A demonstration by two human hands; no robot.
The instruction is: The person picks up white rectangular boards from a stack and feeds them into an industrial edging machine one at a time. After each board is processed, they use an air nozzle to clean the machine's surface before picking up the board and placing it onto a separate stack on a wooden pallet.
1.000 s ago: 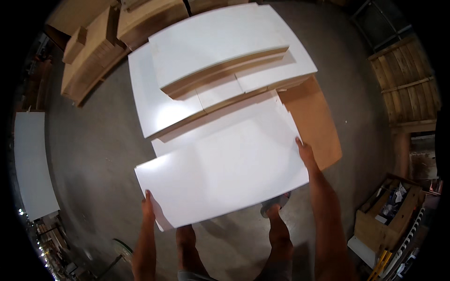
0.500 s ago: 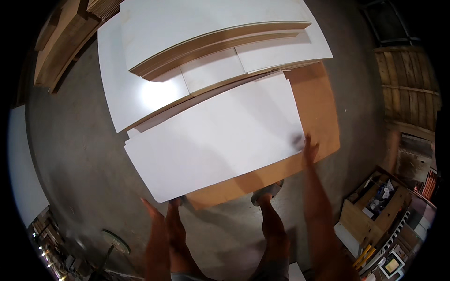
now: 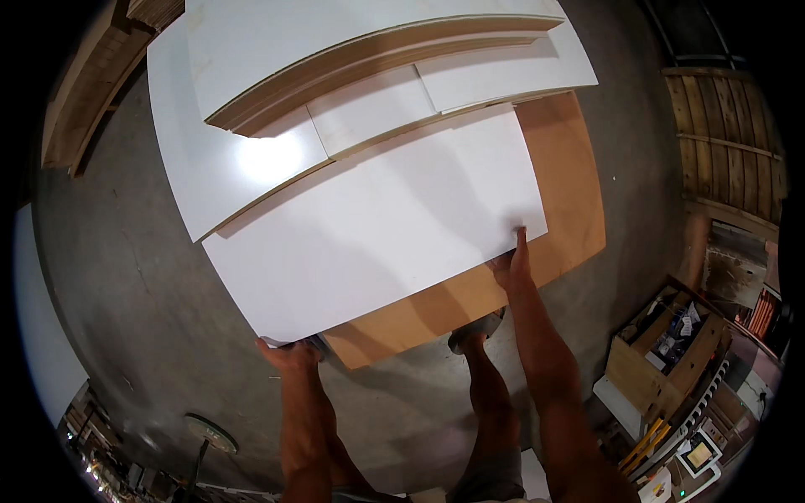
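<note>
A large white panel lies in front of me, its far edge up against a stack of white boards. My left hand is at the panel's near left corner, thumb at the side and fingers partly hidden at the edge. Farther right, my right hand grips the near edge, its thumb on the white face and its fingers curled underneath. A brown sheet lies beneath the panel and sticks out at the right and along the near side.
White boards are stacked beyond the panel. My feet stand at the near edge of the brown sheet. To the right are an open wooden box of small items and a slatted wooden pallet. A round-based stand is at lower left.
Both hands have come to the panel's near edge; the right has moved left off its right end. The sheets' offset edges now look aligned. The view has shifted slightly.
</note>
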